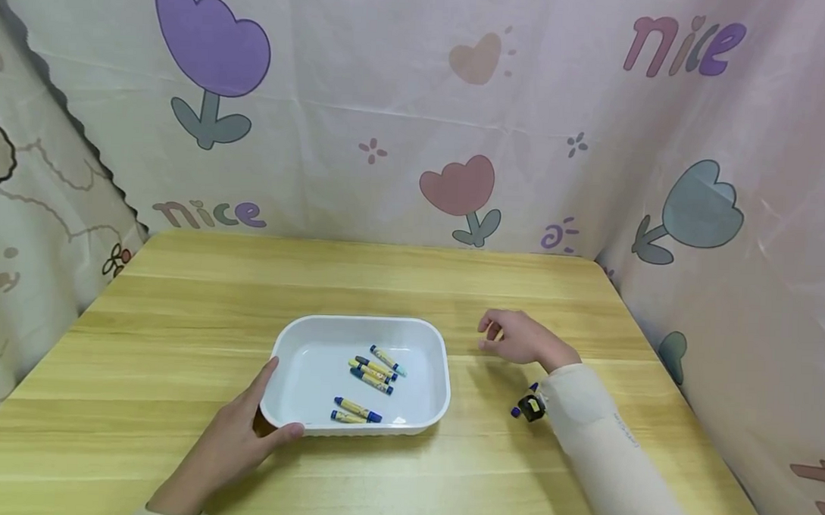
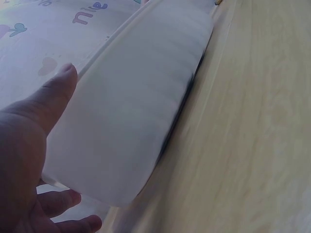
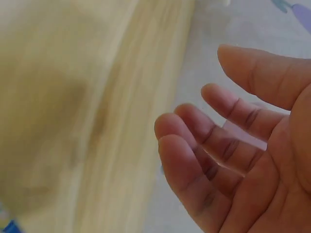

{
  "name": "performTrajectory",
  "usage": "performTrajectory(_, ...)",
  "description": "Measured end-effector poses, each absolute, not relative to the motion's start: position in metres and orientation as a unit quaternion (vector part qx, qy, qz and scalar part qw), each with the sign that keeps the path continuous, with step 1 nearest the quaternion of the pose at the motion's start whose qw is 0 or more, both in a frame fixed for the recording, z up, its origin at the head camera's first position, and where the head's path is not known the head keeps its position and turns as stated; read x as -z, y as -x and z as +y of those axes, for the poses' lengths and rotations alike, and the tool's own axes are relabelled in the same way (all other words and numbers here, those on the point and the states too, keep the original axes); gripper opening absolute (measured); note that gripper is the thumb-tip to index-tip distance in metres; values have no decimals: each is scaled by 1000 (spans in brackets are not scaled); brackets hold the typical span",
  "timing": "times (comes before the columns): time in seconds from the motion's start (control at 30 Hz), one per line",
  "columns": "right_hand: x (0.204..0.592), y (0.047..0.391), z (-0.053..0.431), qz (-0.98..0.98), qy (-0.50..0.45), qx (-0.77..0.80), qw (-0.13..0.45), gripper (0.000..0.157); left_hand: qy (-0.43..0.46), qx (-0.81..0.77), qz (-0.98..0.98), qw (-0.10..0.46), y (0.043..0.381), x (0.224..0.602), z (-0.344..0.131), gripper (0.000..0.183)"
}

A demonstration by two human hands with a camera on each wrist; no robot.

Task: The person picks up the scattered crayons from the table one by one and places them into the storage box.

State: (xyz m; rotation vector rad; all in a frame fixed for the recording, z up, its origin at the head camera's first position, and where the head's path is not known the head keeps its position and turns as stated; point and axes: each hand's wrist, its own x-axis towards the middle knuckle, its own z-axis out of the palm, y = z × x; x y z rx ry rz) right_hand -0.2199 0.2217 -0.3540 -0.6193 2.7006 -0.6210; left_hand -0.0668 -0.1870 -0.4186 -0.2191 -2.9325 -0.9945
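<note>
A white rectangular tray [image 1: 292,382] with rounded corners stands on the wooden table. Several crayons [image 1: 373,371] with yellow patterned wrappers and mostly blue ends lie inside it, some bunched together and two near the front wall. My left hand [image 1: 232,437] holds the tray's front left corner, thumb along the near rim and fingers at the left side; the left wrist view shows the thumb [image 2: 60,92] against the outer wall. To the right of the tray, above the table, my right hand [image 1: 516,337] is loosely curled with nothing in its fingers [image 3: 182,165].
Beside the right forearm lies a small dark object [image 1: 532,407] with a yellow patch, partly hidden by the sleeve, with small blue pieces [image 1: 515,412] around it. A patterned curtain [image 1: 362,134] hangs behind the table [image 1: 200,295] and along both sides.
</note>
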Motion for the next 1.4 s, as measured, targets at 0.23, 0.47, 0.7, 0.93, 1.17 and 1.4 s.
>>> performTrajectory(0.23, 361, 210, 244, 950, 183, 197, 158, 28, 75, 324, -943, 27, 67, 418, -187, 105)
performTrajectory(0.47, 365, 195, 258, 957, 136, 183, 176, 27, 78, 325, -942, 28, 67, 419, -187, 105)
performTrajectory(0.7, 367, 185, 269, 964, 78, 151, 206, 37, 80, 327, -941, 32, 67, 420, -188, 105)
performTrajectory(0.93, 375, 182, 278, 962, 23, 139, 235, 46, 79, 326, -941, 32, 66, 418, -187, 105)
performTrajectory(1.17, 378, 183, 274, 956, 42, 166, 237, 30, 78, 324, -942, 29, 66, 418, -188, 105)
performTrajectory(1.4, 382, 186, 266, 950, 30, 210, 229, 17, 75, 326, -942, 25, 66, 419, -187, 105)
